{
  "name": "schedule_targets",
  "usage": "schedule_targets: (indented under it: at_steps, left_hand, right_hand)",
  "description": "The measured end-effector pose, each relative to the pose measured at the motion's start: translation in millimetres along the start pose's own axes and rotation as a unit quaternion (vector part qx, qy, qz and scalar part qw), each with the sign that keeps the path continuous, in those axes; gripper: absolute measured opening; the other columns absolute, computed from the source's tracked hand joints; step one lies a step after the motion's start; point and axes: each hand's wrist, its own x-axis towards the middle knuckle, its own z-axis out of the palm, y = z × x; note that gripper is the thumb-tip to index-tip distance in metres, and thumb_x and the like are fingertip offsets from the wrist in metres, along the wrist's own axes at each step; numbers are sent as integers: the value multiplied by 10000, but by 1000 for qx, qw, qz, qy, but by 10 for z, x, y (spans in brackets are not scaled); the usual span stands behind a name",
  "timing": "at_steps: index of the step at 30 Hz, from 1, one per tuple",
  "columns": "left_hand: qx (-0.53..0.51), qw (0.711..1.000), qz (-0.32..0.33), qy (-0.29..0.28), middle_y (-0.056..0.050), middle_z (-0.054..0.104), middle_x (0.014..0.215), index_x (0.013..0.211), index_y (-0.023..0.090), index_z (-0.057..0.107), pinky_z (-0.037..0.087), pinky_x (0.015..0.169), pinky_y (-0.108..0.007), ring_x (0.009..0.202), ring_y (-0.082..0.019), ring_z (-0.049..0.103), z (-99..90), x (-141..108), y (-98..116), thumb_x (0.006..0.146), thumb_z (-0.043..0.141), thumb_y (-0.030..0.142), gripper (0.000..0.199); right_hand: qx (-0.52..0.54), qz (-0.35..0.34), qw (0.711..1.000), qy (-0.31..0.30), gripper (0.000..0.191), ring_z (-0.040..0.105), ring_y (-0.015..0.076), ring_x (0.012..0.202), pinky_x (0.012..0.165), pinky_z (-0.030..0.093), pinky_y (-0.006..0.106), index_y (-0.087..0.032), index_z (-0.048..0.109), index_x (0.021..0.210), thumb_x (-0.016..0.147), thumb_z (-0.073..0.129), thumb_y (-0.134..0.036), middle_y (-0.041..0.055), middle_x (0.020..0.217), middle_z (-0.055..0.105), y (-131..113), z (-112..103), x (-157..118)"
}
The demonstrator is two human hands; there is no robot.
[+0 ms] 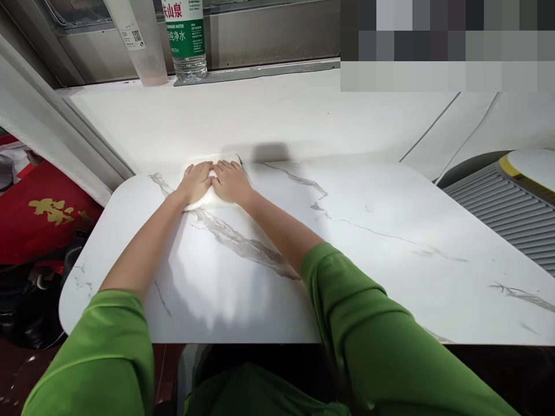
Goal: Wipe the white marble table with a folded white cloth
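Rests left hand (196, 185) and right hand (231, 182) side by side on a white cloth (213, 198), by the wall (277, 118) at the far edge of the marbled tabletop (390, 254); lays a flattened, unclenched grip across it.

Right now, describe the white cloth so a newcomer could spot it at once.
On the white, veined table, look near the far edge, towards its left end. The cloth lies there beneath the left hand and right hand; unlike the table, it shows no grey veins.

Green-labelled bottle (188, 39) beside translucent container (141, 43), gold-marked red bag (43, 237), ribbed grey panel (505, 199)
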Motion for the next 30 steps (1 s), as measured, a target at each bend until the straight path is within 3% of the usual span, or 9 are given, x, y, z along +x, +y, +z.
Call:
schedule_targets:
  at_steps: [5,10,13,19,23,26,30]
  left_hand:
    - [12,1000,-8,6,-142,374,1587,1443,109,417,132,1235,-464,1487,-238,292,-9,-27,45,961,293,246,517]
    - [32,999,-8,0,-143,352,1600,1471,99,386,132,1239,-456,1494,-230,279,-5,-274,189,981,264,260,529]
    - [56,998,6,0,-163,351,1597,1485,80,356,130,1239,-479,1499,-242,274,26,-618,336,991,244,265,539]
    - [81,996,30,33,-215,389,1565,1468,21,368,163,1230,-551,1489,-303,302,95,-1694,680,1002,213,278,554]
    - [81,995,25,60,-200,407,1558,1493,57,349,194,1232,-549,1484,-297,321,95,-2289,827,1018,196,288,550]
    - [75,995,16,68,-168,419,1559,1521,111,313,202,1237,-539,1486,-274,324,65,-2543,837,1023,200,286,541]
    - [70,996,13,61,-149,422,1560,1533,136,301,206,1241,-526,1483,-256,334,3,-2674,704,1027,210,293,538]
  right_hand:
    - [-4,-5,1000,18,512,372,305,1427,1180,213,468,42,488,1382,975,288,-196,245,1511,455,25,27,-2]
    - [-11,-13,1000,15,540,378,321,1424,1182,224,468,66,458,1410,979,287,-211,251,1515,446,-62,-17,-254]
    - [-22,-28,999,0,559,358,323,1441,1196,213,471,70,427,1441,983,298,-224,249,1532,423,-196,-93,-575]
    - [-26,-103,994,-4,579,365,334,1443,1208,230,510,55,429,1458,976,329,-250,245,1526,434,-662,-230,-1431]
    - [-8,-127,992,10,594,360,356,1446,1216,237,522,69,432,1455,977,335,-271,255,1529,422,-994,-285,-1845]
    - [11,-137,991,11,598,357,359,1450,1214,252,530,70,432,1456,976,351,-277,261,1527,418,-1184,-315,-1976]
    - [29,-141,990,4,598,354,350,1455,1215,255,536,67,442,1450,971,370,-283,261,1523,420,-1357,-303,-1938]
